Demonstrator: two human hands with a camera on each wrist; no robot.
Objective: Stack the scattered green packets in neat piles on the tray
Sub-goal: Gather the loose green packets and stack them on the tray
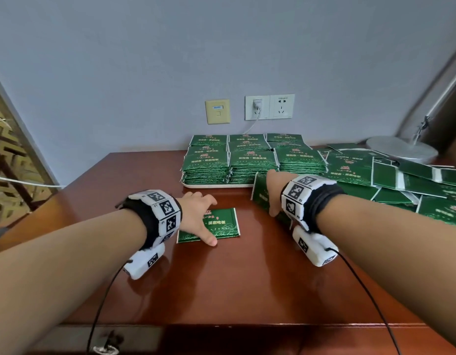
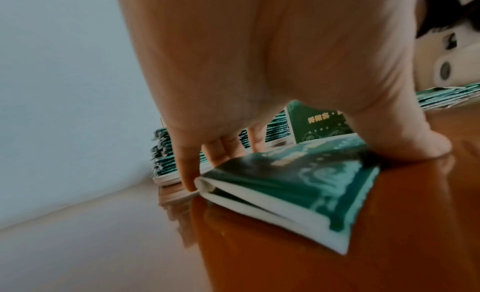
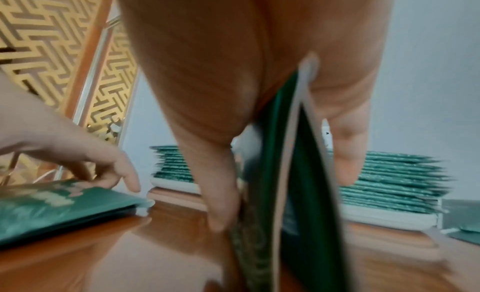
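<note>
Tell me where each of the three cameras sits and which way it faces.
Head: on the head, looking forward and down at the table; both forearms and hands show.
Left wrist: under the left hand, facing the tray; fingers around flat green packets.
Right wrist: under the right hand, which holds upright packets.
Shared: both wrist views show the tray's piles.
</note>
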